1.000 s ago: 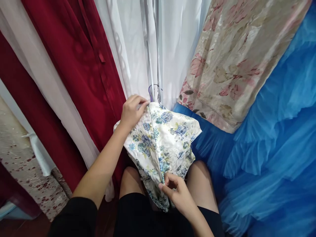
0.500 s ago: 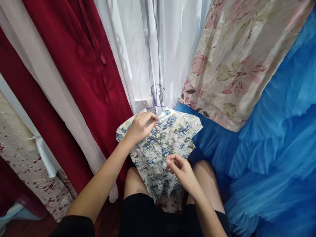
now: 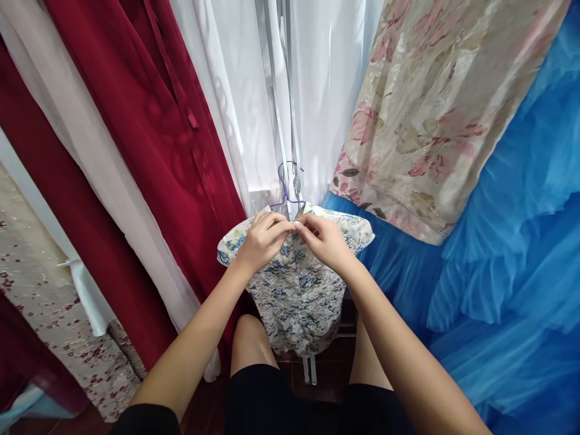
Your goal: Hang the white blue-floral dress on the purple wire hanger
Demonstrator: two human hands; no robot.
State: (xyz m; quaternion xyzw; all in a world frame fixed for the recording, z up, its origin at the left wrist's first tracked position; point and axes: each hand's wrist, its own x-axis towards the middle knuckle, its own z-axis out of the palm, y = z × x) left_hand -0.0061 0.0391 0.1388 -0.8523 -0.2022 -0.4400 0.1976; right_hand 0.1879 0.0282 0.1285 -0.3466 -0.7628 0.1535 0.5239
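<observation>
A short-sleeved blouse (image 3: 294,302) with a blue and yellow floral print on white hangs from a purple wire hanger (image 3: 284,187) in front of me. My left hand (image 3: 267,237) pinches the blouse's front edge just below the neckline. Right beside it, my right hand (image 3: 324,238) pinches the opposite edge, and the fingertips of both hands meet at the centre. Whatever small fastening lies between the fingertips is hidden. The blouse's lower part hangs between my knees.
Dark red cloth (image 3: 136,121) and pale fabric hang on the left. White drapes (image 3: 326,90) and a metal stand (image 3: 294,121) are behind the blouse. To the right hang a beige floral garment (image 3: 421,133) and blue ruffled tulle (image 3: 498,302). The floor (image 3: 326,380) is dark reddish.
My right hand has risen from the middle of the blouse to the neckline, meeting my left hand there. My left hand stays near the collar. The blouse's hem now hangs higher, showing the stand's foot.
</observation>
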